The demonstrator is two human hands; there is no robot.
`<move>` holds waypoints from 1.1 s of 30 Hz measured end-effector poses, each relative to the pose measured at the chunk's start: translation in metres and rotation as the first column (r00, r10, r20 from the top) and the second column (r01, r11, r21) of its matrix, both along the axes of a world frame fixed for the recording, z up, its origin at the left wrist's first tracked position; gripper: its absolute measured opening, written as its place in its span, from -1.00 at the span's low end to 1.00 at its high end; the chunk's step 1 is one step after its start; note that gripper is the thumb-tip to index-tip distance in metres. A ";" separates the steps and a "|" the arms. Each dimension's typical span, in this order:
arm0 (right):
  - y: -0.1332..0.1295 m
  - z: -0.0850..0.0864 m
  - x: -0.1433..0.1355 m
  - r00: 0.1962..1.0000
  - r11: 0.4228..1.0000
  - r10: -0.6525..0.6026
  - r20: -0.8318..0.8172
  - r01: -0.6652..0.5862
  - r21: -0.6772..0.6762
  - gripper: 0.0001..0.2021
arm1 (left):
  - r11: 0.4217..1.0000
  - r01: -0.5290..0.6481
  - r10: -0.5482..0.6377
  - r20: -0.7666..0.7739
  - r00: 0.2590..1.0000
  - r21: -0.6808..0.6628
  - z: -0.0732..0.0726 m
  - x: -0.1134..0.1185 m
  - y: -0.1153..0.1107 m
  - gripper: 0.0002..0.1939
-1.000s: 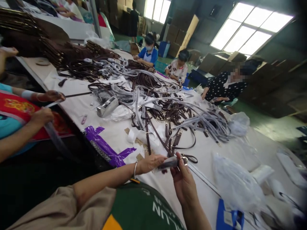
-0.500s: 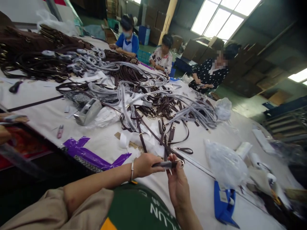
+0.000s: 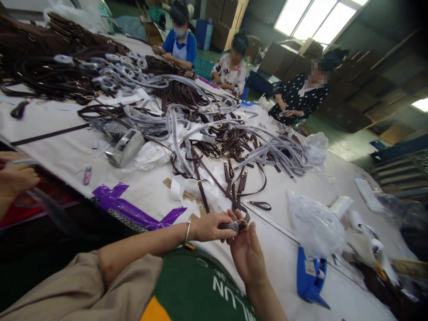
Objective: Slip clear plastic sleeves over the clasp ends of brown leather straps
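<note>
One wrapped strap (image 3: 230,226) was held in front of the strap pile (image 3: 234,146)

The left hand (image 3: 210,227) gripped it; the right hand (image 3: 246,254), partly open, touched its metal ring (image 3: 246,223). Left of the pile sat a grey tape dispenser (image 3: 128,147).

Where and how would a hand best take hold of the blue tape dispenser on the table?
Probably around the middle of the blue tape dispenser, coming from the side of the person's right hand, left in the picture. The body is long and looks narrow enough to span there; its near end tapers to a point, and a clear plastic bag crowds its far end.
</note>
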State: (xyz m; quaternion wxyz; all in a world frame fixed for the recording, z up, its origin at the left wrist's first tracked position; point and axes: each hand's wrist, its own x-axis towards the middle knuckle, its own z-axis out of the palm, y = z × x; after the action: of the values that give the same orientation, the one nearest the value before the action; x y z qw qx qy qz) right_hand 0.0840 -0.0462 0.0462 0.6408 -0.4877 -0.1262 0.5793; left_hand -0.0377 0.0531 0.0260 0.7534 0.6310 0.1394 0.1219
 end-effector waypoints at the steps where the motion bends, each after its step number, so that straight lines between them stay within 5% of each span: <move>1: 0.001 0.000 0.002 1.000 1.000 -0.020 0.011 0.020 -0.002 -0.63 | 1.000 -0.004 0.004 -0.008 1.000 0.026 0.001 -0.002 0.000 -0.64; 6: 0.000 -0.006 -0.003 0.985 0.993 -0.118 0.124 0.121 -0.019 -0.70 | 0.996 -0.068 0.068 -0.004 0.998 0.065 0.000 -0.004 -0.008 -0.69; 10: -0.009 -0.015 -0.017 0.992 0.997 -0.070 0.102 0.072 -0.019 -0.69 | 0.991 -0.115 0.115 -0.004 0.993 0.075 -0.005 0.000 -0.017 -0.64; 16: -0.011 -0.009 -0.008 0.995 0.995 -0.102 0.000 0.102 -0.003 -0.67 | 0.996 0.018 -0.007 0.129 0.992 -0.087 -0.013 -0.002 -0.013 -0.56; 20: -0.011 -0.007 -0.003 0.975 0.978 -0.205 0.087 0.200 0.065 -0.70 | 0.999 -0.023 0.026 0.079 0.996 -0.043 -0.017 -0.006 -0.014 -0.58; 33: -0.019 -0.012 -0.013 0.878 0.975 -0.184 0.442 0.220 -0.032 -0.60 | 0.939 -0.089 0.131 0.106 0.986 -0.331 0.011 0.000 -0.028 -0.66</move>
State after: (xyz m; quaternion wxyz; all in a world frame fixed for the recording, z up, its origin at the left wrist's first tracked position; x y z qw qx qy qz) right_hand 0.0707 -0.0648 0.0342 0.6330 -0.6409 -0.1911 0.3900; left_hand -0.0379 0.0252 0.0370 0.8464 0.4802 0.1446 0.1790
